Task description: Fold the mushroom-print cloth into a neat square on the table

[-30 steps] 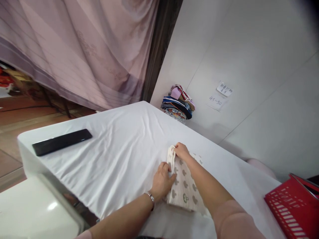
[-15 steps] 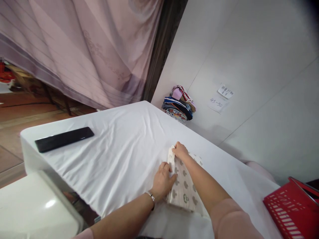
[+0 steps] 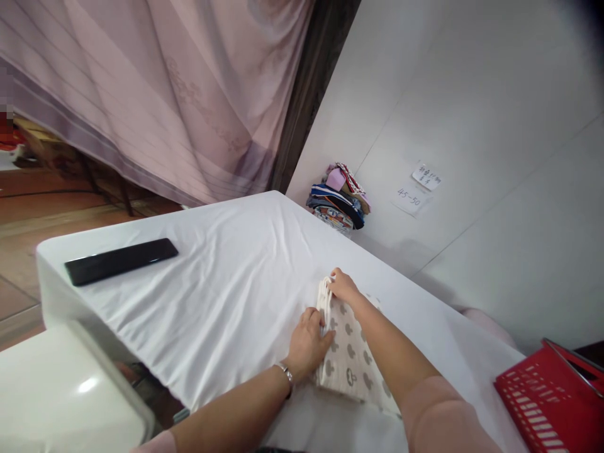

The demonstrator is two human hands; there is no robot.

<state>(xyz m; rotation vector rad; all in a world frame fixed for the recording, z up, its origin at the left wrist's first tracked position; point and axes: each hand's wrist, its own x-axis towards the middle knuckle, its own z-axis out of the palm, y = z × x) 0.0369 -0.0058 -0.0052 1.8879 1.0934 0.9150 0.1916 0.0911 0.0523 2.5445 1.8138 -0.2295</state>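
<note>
A folded cream cloth [image 3: 346, 365] printed with grey-brown mouse-head shapes lies on the white-covered table [image 3: 236, 270]. Its layered edge faces left. My left hand [image 3: 309, 343], with a silver band at the wrist, grips the near part of that edge, thumb on top of the cloth and fingers along its side. At the far corner my right hand [image 3: 343, 286] pinches the layers between thumb and fingers. My right forearm covers part of the cloth's right side.
A flat black object [image 3: 121, 261] lies at the table's left end. Folded clothes [image 3: 337, 198] are stacked by the wall at the far edge. A red plastic basket [image 3: 542, 396] stands at right, a white surface [image 3: 56, 396] at lower left. A pink curtain [image 3: 179, 94] hangs behind.
The right hand still pinches the far corner and the left hand stays on the near edge. Only a slight shift of the camera shows.
</note>
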